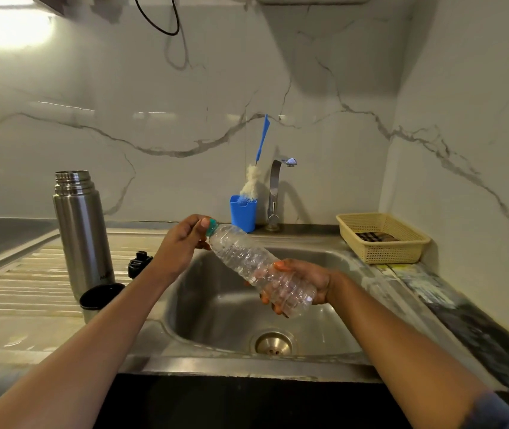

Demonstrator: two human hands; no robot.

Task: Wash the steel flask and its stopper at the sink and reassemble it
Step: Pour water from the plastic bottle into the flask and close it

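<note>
Bottle (247,258) held over sink (216,311)

Left hand (182,243) pinches the teal cap (212,226). Right hand (306,281) grasps the base, fingers curled round it. The bottle is clear and tilted, cap end higher. Flask (81,227) stands upright and uncapped on the drainboard (30,274); its print is unreadable. Stopper (139,263) lies beside it, cup (100,298) in front. Holder (243,213) contains a brush (251,184). Basket (383,236) holds something dark.

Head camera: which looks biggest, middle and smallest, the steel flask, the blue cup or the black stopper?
1. steel flask
2. blue cup
3. black stopper
The blue cup stands farther back, so it looks smaller.
</note>
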